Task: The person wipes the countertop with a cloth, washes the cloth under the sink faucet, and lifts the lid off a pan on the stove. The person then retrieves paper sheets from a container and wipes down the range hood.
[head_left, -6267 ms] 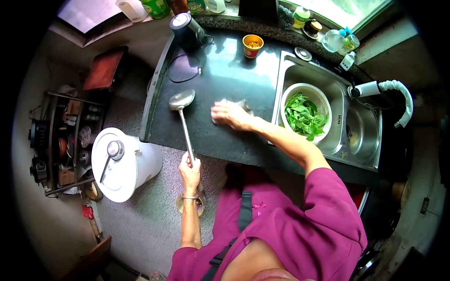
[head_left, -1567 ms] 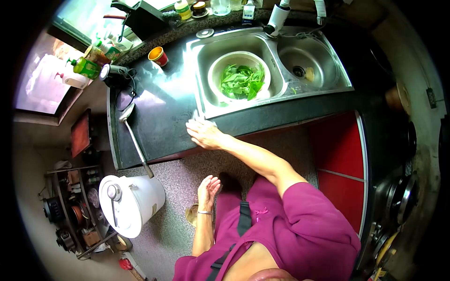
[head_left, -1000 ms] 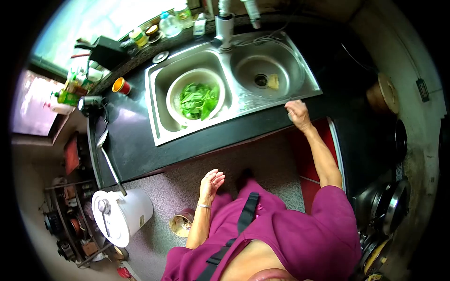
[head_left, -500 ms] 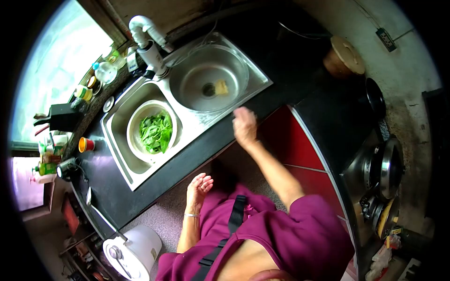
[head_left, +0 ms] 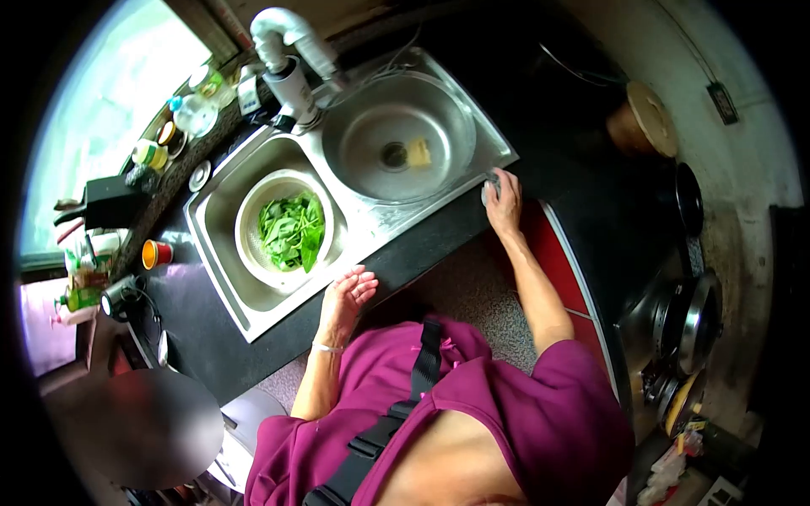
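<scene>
"Head view is all I have from this desk, so begin with the right hand (head_left: 504, 201): what has it got?"

"A small, crumpled, greyish wad (head_left: 489, 189), held under bent fingers. I place it just beside the sink's near right corner, at the black, smooth counter (head_left: 430, 251). Whether it touches the steel rim, I can't tell."

"And the left hand (head_left: 348, 295)?"

"Nothing in it that I can see: palm turned up, fingers loosely curled, by the sink's near edge."

"How far along would you call it?"

"Under way, in my judgement, since the wad is in the fingers rather than laid aside. How much of the counter it has covered, I can't read from here; setting it down is one step not yet done."

"How does the wad look?"

"Pale, bunched and soft, I'd judge. The hand hides part of it, so I can't say what it's made of, or whether it's wet."

"Farther out?"

"To its left, the double-basin stainless steel sink (head_left: 371, 224). A flat, yellowish piece (head_left: 419, 153) lies near the drain in the right basin; a round, whitish colander (head_left: 245, 240) of green leaves (head_left: 291, 229) sits in the left one. Beyond, on the far side, stands a white, curved-neck faucet (head_left: 289, 88)."
</scene>
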A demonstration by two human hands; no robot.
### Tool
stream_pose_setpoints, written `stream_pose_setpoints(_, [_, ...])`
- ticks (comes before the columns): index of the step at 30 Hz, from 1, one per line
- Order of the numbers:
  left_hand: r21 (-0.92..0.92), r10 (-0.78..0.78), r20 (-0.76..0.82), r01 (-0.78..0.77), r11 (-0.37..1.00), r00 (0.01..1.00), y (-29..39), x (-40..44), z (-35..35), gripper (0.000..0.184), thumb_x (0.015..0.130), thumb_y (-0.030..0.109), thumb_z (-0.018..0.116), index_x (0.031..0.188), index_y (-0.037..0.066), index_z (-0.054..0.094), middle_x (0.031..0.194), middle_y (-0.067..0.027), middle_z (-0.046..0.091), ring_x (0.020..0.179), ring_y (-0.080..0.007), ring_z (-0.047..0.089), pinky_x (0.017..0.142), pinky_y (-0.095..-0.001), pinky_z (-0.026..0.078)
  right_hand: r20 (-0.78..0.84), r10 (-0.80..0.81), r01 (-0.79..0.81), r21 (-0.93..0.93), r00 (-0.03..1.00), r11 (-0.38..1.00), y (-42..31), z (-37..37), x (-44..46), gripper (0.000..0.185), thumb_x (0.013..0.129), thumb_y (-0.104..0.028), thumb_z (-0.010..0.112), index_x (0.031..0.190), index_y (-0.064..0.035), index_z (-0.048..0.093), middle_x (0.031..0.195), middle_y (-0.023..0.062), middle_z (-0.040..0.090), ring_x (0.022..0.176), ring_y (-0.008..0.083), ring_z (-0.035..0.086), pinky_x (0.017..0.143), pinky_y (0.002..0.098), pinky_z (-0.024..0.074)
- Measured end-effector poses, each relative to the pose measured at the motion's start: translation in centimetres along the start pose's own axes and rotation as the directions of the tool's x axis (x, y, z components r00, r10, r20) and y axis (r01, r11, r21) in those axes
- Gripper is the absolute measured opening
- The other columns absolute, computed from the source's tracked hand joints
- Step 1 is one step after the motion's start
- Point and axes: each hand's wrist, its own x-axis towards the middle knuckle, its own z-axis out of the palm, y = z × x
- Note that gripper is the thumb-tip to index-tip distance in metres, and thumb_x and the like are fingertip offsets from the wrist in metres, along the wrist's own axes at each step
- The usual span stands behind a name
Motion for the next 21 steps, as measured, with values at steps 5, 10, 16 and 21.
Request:
stream_pose_setpoints(5, [-0.043,-0.025,-0.043,0.023,0.999,0.999,1.2,1.1,-2.4,0.033,0.087,0.016,0.050,0.115,-0.001,0.046,0.100,-0.0131,0.060,0.089,-0.0225,0.061,0.079,-0.0319,0.050,0.224,-0.385,0.358,0.152,0.895,0.921,-7.1,1.3,-6.4,0.023,0.074,-0.006,0.051,0.097,0.0002,0.055,0.095,0.0162,0.051,0.091,0.0339,0.049,0.081,0.0417,0.0397])
stream_pose_setpoints(10, [-0.092,0.015,-0.065,-0.021,0.996,0.998,2.5,2.1,-3.5,0.037,0.087,0.018,0.050,0.117,-0.001,0.043,0.102,-0.0132,0.059,0.091,-0.0221,0.060,0.080,-0.0319,0.050,0.377,-0.518,0.237,0.584,0.768,0.777,-14.5,4.4,-6.5,0.028,0.067,0.001,0.061,0.095,-0.0012,0.059,0.089,0.0120,0.052,0.083,0.0286,0.052,0.076,0.0382,0.0428])
stream_pose_setpoints(16, [-0.158,0.120,-0.167,-0.146,0.977,0.979,3.3,2.5,-3.0,0.037,0.086,0.017,0.053,0.117,-0.001,0.043,0.103,-0.0146,0.058,0.090,-0.0219,0.060,0.081,-0.0319,0.050,0.439,-0.781,0.343,0.722,0.444,0.601,-14.9,12.7,-3.7,0.006,0.068,-0.011,0.062,0.071,-0.0070,0.058,0.084,0.0066,0.051,0.085,0.0247,0.049,0.075,0.0359,0.0401])
stream_pose_setpoints(21, [-0.192,0.216,-0.275,-0.274,0.942,0.937,2.2,2.2,-1.4,0.038,0.087,0.016,0.051,0.119,-0.001,0.042,0.108,-0.0155,0.055,0.094,-0.0224,0.059,0.082,-0.0322,0.049,0.501,-0.841,0.315,0.779,0.206,0.541,-11.1,11.6,0.0,0.005,0.071,-0.011,0.061,0.075,-0.0087,0.060,0.084,0.0037,0.053,0.091,0.0217,0.050,0.078,0.0365,0.0393])
